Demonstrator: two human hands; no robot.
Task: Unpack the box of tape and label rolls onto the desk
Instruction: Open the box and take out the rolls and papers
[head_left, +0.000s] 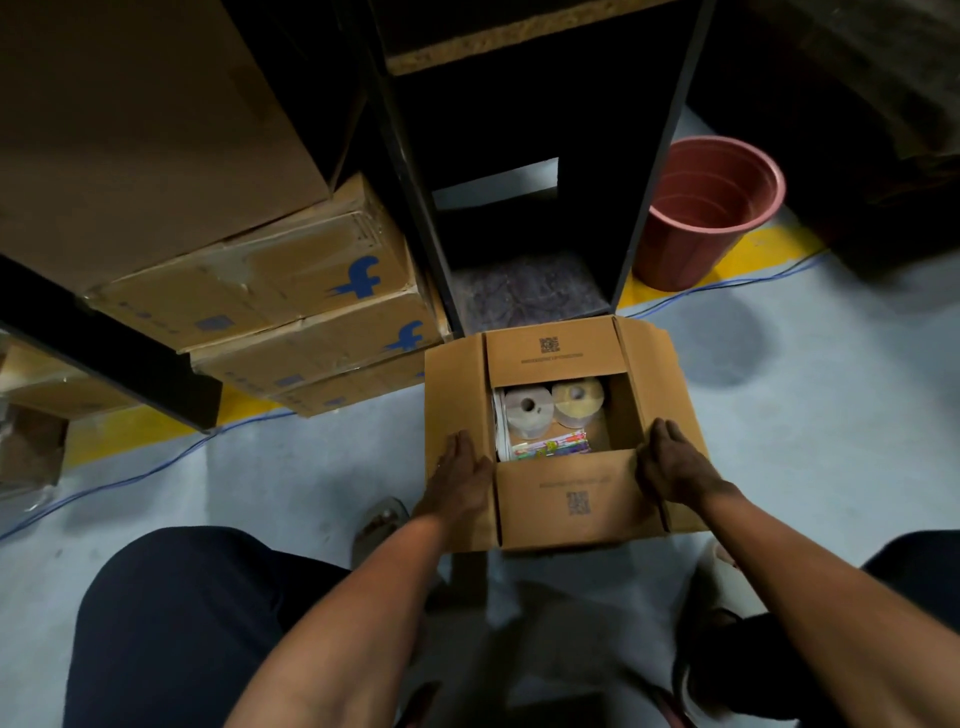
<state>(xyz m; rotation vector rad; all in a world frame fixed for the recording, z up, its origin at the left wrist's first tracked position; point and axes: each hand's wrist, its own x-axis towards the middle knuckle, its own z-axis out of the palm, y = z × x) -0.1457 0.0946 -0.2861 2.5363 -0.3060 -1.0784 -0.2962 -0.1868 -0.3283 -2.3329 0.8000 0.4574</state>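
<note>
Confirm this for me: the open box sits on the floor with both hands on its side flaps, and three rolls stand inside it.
Wrong on the count. The head view shows two rolls in the box: a white roll and a yellowish roll beside it. The rest holds: the box is open on the floor, left hand and right hand resting on its side flaps.

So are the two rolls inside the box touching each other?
Touching, it seems. In the head view the white roll and the yellowish roll sit side by side in the open box, their edges meeting with no visible gap.
</note>
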